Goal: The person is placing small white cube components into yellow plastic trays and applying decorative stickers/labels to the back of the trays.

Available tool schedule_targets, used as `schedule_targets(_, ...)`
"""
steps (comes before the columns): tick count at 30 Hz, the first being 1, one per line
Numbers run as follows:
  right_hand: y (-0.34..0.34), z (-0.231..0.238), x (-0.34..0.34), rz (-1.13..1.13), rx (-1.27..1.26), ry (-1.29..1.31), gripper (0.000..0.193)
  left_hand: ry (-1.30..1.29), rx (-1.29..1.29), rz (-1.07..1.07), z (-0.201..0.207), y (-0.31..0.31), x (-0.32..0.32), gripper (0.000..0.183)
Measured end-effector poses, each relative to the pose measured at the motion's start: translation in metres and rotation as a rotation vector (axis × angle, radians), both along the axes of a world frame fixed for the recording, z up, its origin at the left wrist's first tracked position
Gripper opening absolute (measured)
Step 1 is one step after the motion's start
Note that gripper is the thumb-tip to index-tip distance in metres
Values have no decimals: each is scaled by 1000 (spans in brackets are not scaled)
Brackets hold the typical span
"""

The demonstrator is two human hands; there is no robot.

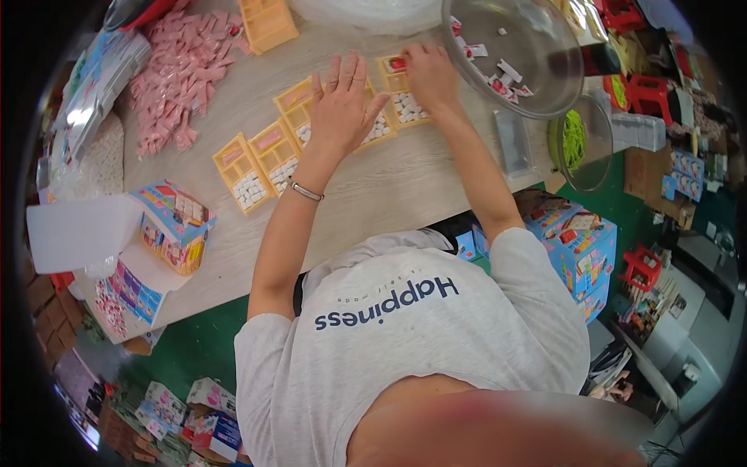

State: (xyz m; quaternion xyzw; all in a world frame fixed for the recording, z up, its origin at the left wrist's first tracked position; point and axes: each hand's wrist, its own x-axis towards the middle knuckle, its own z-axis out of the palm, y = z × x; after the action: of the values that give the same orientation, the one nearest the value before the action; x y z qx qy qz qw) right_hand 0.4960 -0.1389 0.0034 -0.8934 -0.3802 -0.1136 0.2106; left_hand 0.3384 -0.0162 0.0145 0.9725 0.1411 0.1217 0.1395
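Yellow plastic trays (243, 168) stand side by side in a slightly staggered row on the table, within reach of both arms. Rightmost tray (399, 81): a red piece (397, 64) in the far compartment, white pieces (409, 107) in the near one. Right hand (433, 76) at this tray's far edge, fingers bent down by the red piece; cannot tell whether they grip it. Left hand (340, 101) open, palm down, fingers spread over the middle trays, perhaps to steady them; contact unclear. Dividers appear to keep contents apart: flat pink packets (270, 140) far side, white pieces near side in the left-hand trays.

Farther out, a clear bowl (537, 35) with red-and-white packets (510, 74) stands just beyond the right hand, probably for a short reach. Pink heap (175, 82) at far left, loose on the table (358, 194). Spare yellow trays (268, 27) stacked beyond the row, likely to save room.
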Motion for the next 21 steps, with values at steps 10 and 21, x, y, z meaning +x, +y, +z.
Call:
schedule_targets(10, -58, 96, 66, 67, 11, 39, 16, 124, 49, -223, 0, -12, 28, 82)
schedule_targets(21, -59, 111, 117, 271, -287, 67, 18, -143, -771, -97, 78, -16, 61, 54)
